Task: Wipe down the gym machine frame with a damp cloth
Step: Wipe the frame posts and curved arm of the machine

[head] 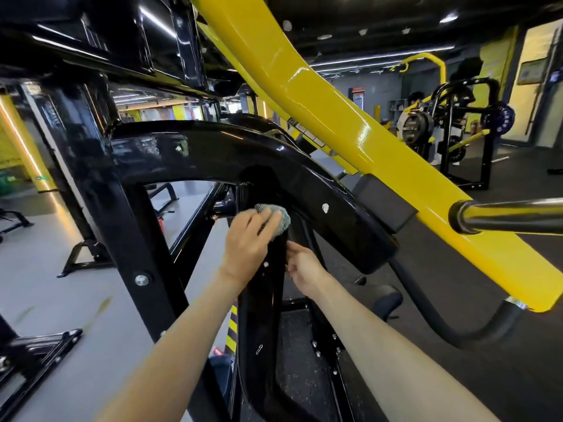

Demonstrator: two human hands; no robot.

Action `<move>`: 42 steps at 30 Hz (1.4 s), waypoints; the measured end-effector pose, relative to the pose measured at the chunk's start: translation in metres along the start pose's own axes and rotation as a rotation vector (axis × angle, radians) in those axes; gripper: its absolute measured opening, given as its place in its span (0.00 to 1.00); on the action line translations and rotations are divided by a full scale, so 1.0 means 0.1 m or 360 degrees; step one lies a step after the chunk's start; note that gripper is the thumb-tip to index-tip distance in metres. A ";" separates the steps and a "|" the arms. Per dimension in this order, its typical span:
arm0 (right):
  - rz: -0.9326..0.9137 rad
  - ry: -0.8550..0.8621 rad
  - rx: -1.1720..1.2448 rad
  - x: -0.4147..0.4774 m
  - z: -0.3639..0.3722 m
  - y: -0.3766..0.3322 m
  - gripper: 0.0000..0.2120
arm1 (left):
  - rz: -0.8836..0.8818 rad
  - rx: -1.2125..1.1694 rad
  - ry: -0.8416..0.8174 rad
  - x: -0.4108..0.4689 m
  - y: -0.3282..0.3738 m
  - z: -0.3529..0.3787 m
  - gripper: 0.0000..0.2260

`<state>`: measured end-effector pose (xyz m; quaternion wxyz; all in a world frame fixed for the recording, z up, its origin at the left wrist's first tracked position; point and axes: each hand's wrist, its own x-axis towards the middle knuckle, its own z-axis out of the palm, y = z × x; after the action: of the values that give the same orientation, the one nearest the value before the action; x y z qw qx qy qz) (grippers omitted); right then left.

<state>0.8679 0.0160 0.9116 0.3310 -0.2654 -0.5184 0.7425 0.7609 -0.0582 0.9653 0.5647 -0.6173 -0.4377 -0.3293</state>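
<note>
Two bare forearms (189, 345) are seen reaching up from the lower edge toward a black upright post (260, 315) of the gym machine. A grey-blue cloth (281, 219) is pressed against the post's upper part, just under the curved black beam (304, 175), by the left hand (248, 239), its fingers held together and bent over the wad. The post's right edge is gripped by the right hand (306, 271) (fingertips hidden behind it). A yellow arm (335, 117) is slanted overhead.
</note>
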 end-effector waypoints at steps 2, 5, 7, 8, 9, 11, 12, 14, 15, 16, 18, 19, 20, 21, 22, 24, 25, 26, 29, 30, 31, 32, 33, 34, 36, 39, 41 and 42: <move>0.0051 0.0039 0.0042 0.03 -0.03 0.01 0.23 | 0.0246 -0.0002 -0.0179 -0.42 0.09 0.09 0.09; 0.0111 0.0073 0.0283 0.02 -0.09 0.02 0.17 | 0.0433 -0.0060 -0.0333 -0.64 0.13 0.05 0.08; 0.0107 0.0049 0.0410 -0.01 -0.10 0.03 0.16 | 0.0416 -0.0146 -0.0327 -0.38 0.07 -0.02 0.07; 0.0105 0.0056 0.0421 0.00 -0.10 0.04 0.16 | 0.0300 -0.0151 -0.0255 -0.20 0.02 -0.05 0.09; 0.0104 0.0074 0.0423 0.01 -0.10 0.05 0.15 | 0.0131 -0.0124 -0.0157 0.01 -0.05 -0.09 0.10; 0.0128 0.0133 0.0401 0.05 -0.07 0.08 0.13 | -0.0126 -0.0077 -0.0013 0.33 -0.20 -0.15 0.13; 0.0139 0.0152 0.0388 0.08 -0.06 0.09 0.12 | -0.0136 -0.0057 0.0005 0.35 -0.24 -0.14 0.14; 0.0146 0.0154 0.0340 0.12 -0.04 0.11 0.11 | 0.0001 -0.0051 -0.0035 0.15 -0.18 -0.11 0.14; 0.0135 0.0142 0.0310 0.12 -0.03 0.11 0.11 | 0.0099 -0.0077 -0.0115 -0.10 -0.11 -0.08 0.13; 0.0117 0.0135 0.0285 0.13 -0.02 0.11 0.11 | 0.0210 -0.0117 -0.0226 -0.39 -0.03 -0.07 0.12; 0.0101 0.0112 0.0274 0.14 -0.01 0.12 0.12 | 0.0376 -0.0134 -0.0525 -0.94 0.16 -0.17 0.12; 0.0094 0.0095 0.0289 0.13 -0.01 0.14 0.12 | 0.0383 -0.0142 -0.0645 -1.10 0.24 -0.22 0.13; 0.0079 0.0083 0.0311 0.13 -0.01 0.14 0.12 | 0.0345 -0.0174 -0.0708 -1.14 0.28 -0.25 0.13; 0.0072 0.0060 0.0330 0.13 -0.01 0.15 0.12 | 0.0267 -0.0224 -0.0691 -1.06 0.30 -0.25 0.13; 0.0075 0.0043 0.0331 0.13 -0.01 0.16 0.13 | 0.0143 -0.0264 -0.0622 -0.91 0.28 -0.24 0.12; 0.0112 0.0041 0.0242 0.11 0.02 0.21 0.15 | -0.0133 -0.0288 -0.0406 -0.52 0.19 -0.20 0.11; 0.0128 0.0039 0.0208 0.10 0.05 0.23 0.16 | -0.0211 -0.0263 -0.0305 -0.40 0.14 -0.16 0.12; 0.0153 0.0028 0.0218 0.10 0.08 0.26 0.17 | -0.0221 -0.0238 -0.0266 -0.39 0.11 -0.13 0.13; 0.0203 0.0007 0.0240 0.10 0.10 0.29 0.20 | -0.0013 -0.0219 -0.0444 -0.85 0.19 -0.09 0.13; 0.0208 0.0013 0.0221 0.10 0.09 0.28 0.20 | 0.0084 -0.0188 -0.0551 -1.02 0.26 -0.12 0.13; 0.0223 0.0003 0.0211 0.09 0.07 0.28 0.20 | 0.0139 -0.0170 -0.0644 -1.12 0.30 -0.14 0.13; 0.0231 -0.0002 0.0220 0.09 0.05 0.28 0.20 | 0.0152 -0.0182 -0.0706 -1.12 0.32 -0.16 0.13; 0.0235 0.0002 0.0259 0.07 0.05 0.28 0.21 | 0.0108 -0.0204 -0.0709 -1.02 0.32 -0.19 0.13; 0.0241 0.0004 0.0326 0.06 0.05 0.29 0.21 | -0.0005 -0.0217 -0.0664 -0.87 0.31 -0.22 0.13; 0.0234 0.0035 0.0387 0.04 0.08 0.30 0.19 | -0.0325 -0.0236 -0.0440 -0.51 0.20 -0.28 0.15; 0.0197 0.0115 0.0393 0.04 0.12 0.34 0.19 | -0.0426 -0.0205 -0.0258 -0.40 0.05 -0.27 0.16; 0.0216 0.0133 0.0350 0.05 0.13 0.36 0.20 | -0.0225 -0.0169 -0.0365 -0.68 0.14 -0.22 0.16; 0.0233 0.0124 0.0340 0.06 0.12 0.37 0.20 | -0.0096 -0.0159 -0.0484 -0.85 0.22 -0.19 0.16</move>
<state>0.8472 0.0041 0.8801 0.3222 -0.2945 -0.4024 0.8047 0.7491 -0.0910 0.8822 0.4504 -0.6739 -0.5195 -0.2703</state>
